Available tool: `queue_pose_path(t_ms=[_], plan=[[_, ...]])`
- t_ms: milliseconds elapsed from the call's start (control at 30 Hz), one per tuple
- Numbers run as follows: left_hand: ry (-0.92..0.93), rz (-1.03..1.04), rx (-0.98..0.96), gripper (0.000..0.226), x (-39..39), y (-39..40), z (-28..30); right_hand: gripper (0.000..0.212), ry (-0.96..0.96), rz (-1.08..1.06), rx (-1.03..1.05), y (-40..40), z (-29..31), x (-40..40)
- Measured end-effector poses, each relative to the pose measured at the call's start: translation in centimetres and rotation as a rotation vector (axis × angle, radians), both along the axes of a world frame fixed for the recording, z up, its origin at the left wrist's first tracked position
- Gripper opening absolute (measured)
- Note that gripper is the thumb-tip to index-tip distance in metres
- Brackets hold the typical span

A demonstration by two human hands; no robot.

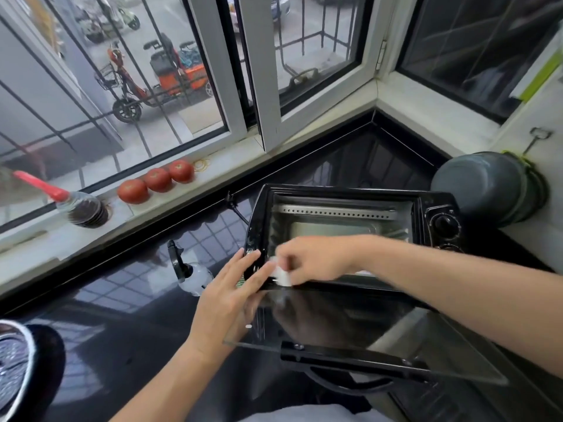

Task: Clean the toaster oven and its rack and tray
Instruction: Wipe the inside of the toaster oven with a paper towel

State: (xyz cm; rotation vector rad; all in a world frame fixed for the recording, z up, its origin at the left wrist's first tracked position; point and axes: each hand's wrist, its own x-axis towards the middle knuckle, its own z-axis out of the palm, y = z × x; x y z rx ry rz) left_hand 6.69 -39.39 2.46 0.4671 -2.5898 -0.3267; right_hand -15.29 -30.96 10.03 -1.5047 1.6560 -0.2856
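A black toaster oven (432,205) stands on the dark countertop with its glass door (350,327) folded down flat toward me. The inside is bare metal; no rack or tray shows. My right hand (310,257) pinches a small white cloth (281,274) against the oven's lower left front corner, by the door hinge. My left hand (234,290) lies flat with fingers spread against the oven's left front edge and the door's left corner.
A clear spray bottle (190,269) with a black trigger lies on the glossy black countertop (122,345) left of the oven. A dark pot (487,187) stands at the right. Three tomatoes (157,179) and a bottle (82,208) sit on the window sill.
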Motion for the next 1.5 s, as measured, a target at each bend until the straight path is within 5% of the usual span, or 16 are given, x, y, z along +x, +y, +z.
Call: queue_pose_path(t_ms=[133, 267, 400, 533, 633, 700, 867, 967, 1067, 1167, 1333, 1500], plan=[[-0.053, -0.053, -0.026, 0.036, 0.4, -0.3, 0.2, 0.025, -0.216, -0.284, -0.045, -1.3, -2.4, 3.1], [-0.045, -0.023, 0.029, 0.036, 0.4, -0.1, 0.9, 0.026, -0.68, -0.874, 0.006, -1.1, -3.2, 3.1], [-0.048, -0.101, 0.042, 0.044, 0.1, 0.2, 1.9, 0.028, -0.933, -1.296, -0.173, -3.4, -2.3, 1.4], [-0.114, -0.143, 0.195, 0.046, -0.2, -0.5, 2.6, 0.074, -0.937, -1.038, -0.106, -4.4, -1.8, 3.0], [-0.286, -0.222, 0.108, 0.011, -0.1, -1.4, 2.5, 0.077, -0.902, -1.033, -0.108, -4.0, -1.9, 3.9], [-0.361, -0.286, 0.049, 0.012, 0.2, -1.8, 2.2, 0.08, -0.947, -1.018, -0.129, -3.9, -2.8, 3.9], [-0.367, -0.297, -0.096, 0.029, 0.0, -2.4, 1.5, 0.058, -0.875, -1.172, -0.172, -4.6, -3.4, 3.2], [-0.344, -0.251, -0.207, 0.04, -0.7, -2.7, 2.2, 0.069, -0.8, -1.14, -0.132, -5.3, -3.3, 2.8], [-0.413, -0.274, -0.373, 0.016, -0.5, -2.8, 2.8, 0.054, -0.641, -1.111, -0.114, -4.6, -2.6, 3.1], [-0.484, -0.331, -0.408, 0.054, -0.9, -3.0, 3.9, 0.04, -0.495, -1.043, -0.124, -3.9, -2.8, 3.3], [-0.429, -0.37, -0.511, 0.053, -1.8, -2.8, 5.2, 0.061, -0.719, -1.117, -0.128, -5.4, -2.8, 2.9], [-0.337, -0.429, -0.484, 0.03, -2.0, -2.7, 6.4, 0.027, -0.585, -0.896, 0.087, -3.5, -3.6, 3.3]])
